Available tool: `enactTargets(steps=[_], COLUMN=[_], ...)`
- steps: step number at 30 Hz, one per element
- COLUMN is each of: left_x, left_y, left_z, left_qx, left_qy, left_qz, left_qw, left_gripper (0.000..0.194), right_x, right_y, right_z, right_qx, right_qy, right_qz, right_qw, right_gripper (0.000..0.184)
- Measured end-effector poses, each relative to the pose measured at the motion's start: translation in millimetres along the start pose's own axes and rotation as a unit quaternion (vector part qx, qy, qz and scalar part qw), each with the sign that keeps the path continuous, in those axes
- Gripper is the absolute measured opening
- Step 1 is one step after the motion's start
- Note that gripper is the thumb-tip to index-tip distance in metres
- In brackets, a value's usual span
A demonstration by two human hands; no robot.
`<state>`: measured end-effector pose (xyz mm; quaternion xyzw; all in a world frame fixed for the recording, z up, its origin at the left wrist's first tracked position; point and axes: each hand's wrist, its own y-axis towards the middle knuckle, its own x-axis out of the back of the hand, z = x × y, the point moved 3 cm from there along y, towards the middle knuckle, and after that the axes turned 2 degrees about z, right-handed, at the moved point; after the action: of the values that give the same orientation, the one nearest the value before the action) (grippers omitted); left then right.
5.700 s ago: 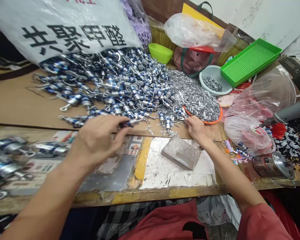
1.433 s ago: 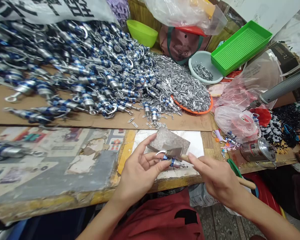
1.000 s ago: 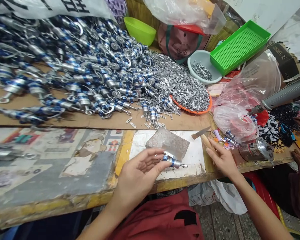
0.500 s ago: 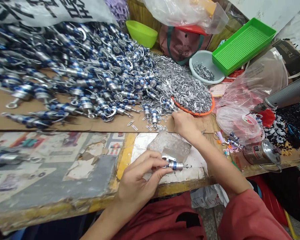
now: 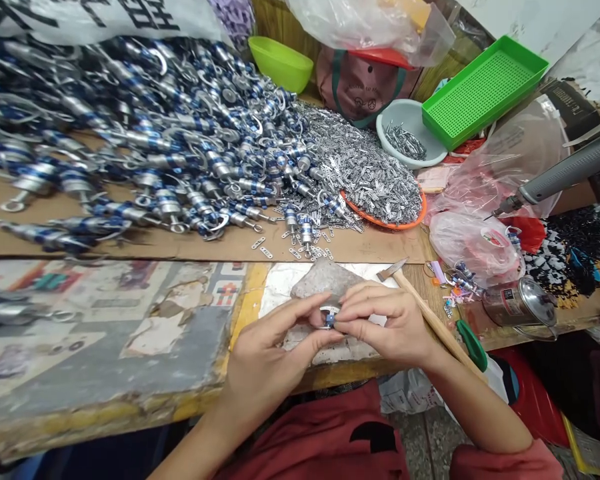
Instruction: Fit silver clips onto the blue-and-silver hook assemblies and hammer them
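My left hand (image 5: pixel 273 350) pinches a small blue-and-silver metal cylinder piece (image 5: pixel 330 321) between thumb and fingertips. From the other side, my right hand (image 5: pixel 393 323) has its fingers closed on the same piece, and they cover most of it. A pale curved strip shows on top of the piece, between the fingertips. Both hands are just in front of a grey stone block (image 5: pixel 320 277), which lies on white paper (image 5: pixel 277 283). Beside my right forearm lies a hammer (image 5: pixel 423 303) with a wooden handle. Whether a loose plate is in my right fingers is hidden.
A large heap of similar metal pieces (image 5: pixel 180 147) covers the cardboard at the left. Small silver plates (image 5: pixel 380 183) fill and surround an orange-rimmed tray. Behind stand a pale bowl (image 5: pixel 415 160) and a green basket (image 5: pixel 485 93). An electric screwdriver (image 5: pixel 555 177) and lidded pot (image 5: pixel 520 303) are right.
My right hand has come back from the edge of the small-plate pile to the piece in my left hand. The hammer, hidden before by my right arm, now shows.
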<state>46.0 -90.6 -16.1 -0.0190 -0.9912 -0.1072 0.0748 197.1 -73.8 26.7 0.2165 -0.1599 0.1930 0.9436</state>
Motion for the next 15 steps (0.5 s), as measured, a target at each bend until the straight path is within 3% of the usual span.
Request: enactTargets(steps=[5,8,11,13,15], left_x=[0.2,1.6,3.2,4.7,6.6], left_y=[4,4,5,6,6], left_z=[-9,-10,-11,-15,-19], left_qx=[0.005,0.063,0.104,0.079,0.028], left_qy=[-0.035,-0.090,-0.105,-0.070,-0.019], left_qz=[0.014,0.024,0.044,0.051,0.046], left_qw=[0.999,0.994,0.988,0.993,0.998], left_gripper=[0.017,0.013,0.012,0.013,0.013], right_x=[-2,2,4,6,8], right_y=[-4,-12,-23,-27,-28], right_z=[-4,-1,7,10,12], right_qx=[0.023,0.086,0.214,0.269,0.278], right_qy=[0.001,-0.087,-0.233,-0.294,-0.316], right_qz=[-0.016,-0.018,0.027,0.056,0.070], right_qw=[1.000,0.992,0.948,0.915,0.904], right_gripper=[0.007,0.011,0.013,0.015,0.017])
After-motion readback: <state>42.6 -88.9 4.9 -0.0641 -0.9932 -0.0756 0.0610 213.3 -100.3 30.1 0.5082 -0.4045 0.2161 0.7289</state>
